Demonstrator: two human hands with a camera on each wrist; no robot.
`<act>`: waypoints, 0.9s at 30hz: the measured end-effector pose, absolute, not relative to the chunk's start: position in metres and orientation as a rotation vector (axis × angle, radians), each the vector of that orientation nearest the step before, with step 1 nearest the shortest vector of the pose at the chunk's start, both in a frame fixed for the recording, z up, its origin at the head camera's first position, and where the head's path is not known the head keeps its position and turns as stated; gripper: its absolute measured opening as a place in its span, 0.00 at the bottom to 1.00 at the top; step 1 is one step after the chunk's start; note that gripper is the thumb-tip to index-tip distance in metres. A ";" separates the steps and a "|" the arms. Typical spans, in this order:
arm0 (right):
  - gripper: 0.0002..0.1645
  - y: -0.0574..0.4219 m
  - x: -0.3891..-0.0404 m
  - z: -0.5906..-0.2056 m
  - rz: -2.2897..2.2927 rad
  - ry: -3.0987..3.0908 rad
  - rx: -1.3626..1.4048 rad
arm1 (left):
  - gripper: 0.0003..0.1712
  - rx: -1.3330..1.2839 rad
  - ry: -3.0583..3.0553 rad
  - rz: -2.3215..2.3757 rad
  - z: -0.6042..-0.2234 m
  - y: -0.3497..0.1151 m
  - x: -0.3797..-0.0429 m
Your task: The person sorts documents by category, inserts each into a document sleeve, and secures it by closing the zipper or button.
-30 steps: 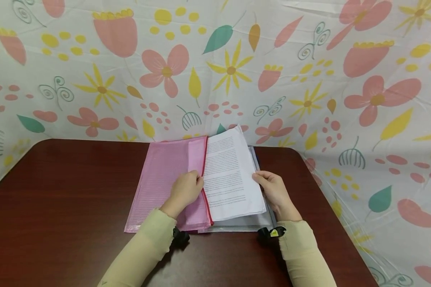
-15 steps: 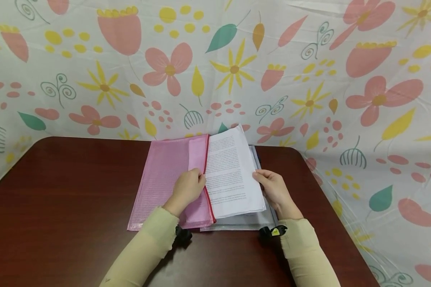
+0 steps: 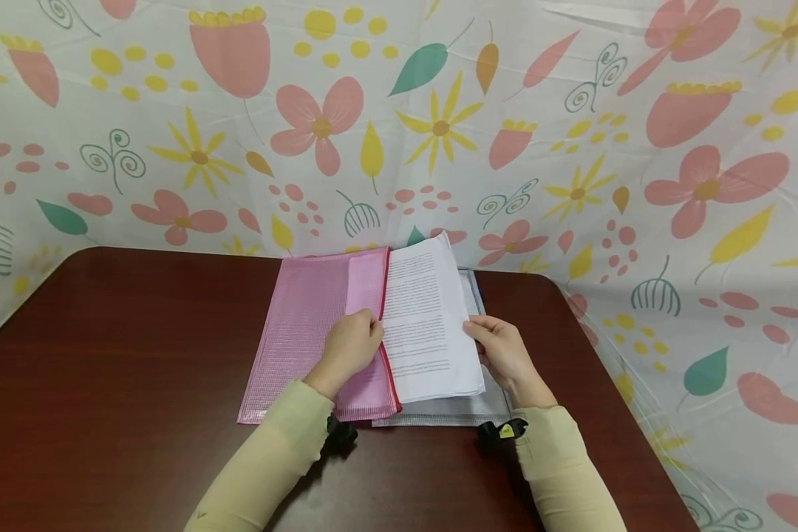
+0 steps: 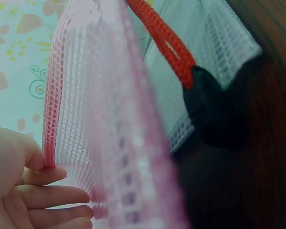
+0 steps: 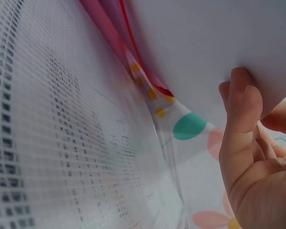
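A pink mesh zipper pouch [image 3: 306,318] with a red zipper edge lies left of a stack of printed paper [image 3: 419,332], whose left part is inside the pouch. My left hand [image 3: 351,347] pinches the pouch's open edge between thumb and fingers; the left wrist view shows that mesh edge raised. My right hand [image 3: 505,355] pinches the right side of the paper, thumb on top and fingers underneath. In the right wrist view the paper's underside [image 5: 205,43] is lifted above a grey mesh pouch [image 5: 62,124], which shows print through it.
Under the paper, the grey mesh pouch lies on a dark brown table [image 3: 140,355]. A red cord zipper pull [image 4: 167,43] with a black end hangs near the left wrist. Behind the table rises a flower-patterned cloth [image 3: 239,148].
The paper and my right hand have shifted slightly left, so the paper sits a little deeper in the pink pouch. My left hand keeps its pinch on the pouch edge.
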State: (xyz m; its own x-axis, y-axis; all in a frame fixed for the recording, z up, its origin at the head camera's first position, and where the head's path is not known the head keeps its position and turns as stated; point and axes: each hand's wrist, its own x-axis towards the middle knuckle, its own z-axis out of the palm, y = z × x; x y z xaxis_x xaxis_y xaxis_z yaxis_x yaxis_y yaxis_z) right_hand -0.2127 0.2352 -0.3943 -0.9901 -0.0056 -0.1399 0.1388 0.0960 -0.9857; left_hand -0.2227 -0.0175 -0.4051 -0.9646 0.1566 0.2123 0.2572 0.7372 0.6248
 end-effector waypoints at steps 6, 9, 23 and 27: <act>0.23 0.232 -0.214 -0.393 -2.030 2.239 0.134 | 0.11 -0.342 -2.792 -1.020 -0.404 -0.018 -0.223; 0.23 0.231 -0.214 -0.392 -2.023 2.238 0.125 | 0.11 -0.347 -2.790 -1.018 -0.403 -0.017 -0.223; 0.18 0.227 -0.217 -0.394 -2.084 2.145 0.126 | 0.11 -0.350 -2.830 -1.001 -0.402 -0.018 -0.224; 0.18 0.224 -0.217 -0.395 -2.082 2.143 0.123 | 0.11 -0.358 -2.822 -0.995 -0.402 -0.018 -0.224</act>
State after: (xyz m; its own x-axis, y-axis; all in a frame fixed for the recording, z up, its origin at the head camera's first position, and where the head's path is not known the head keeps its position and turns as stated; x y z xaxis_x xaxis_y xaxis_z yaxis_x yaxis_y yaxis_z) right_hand -0.2174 0.2237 -0.3952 -0.9852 -0.0466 -0.1650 0.1636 0.0325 -0.9860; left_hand -0.2235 -0.0184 -0.4017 -0.9637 0.1795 0.1976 0.2637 0.7547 0.6007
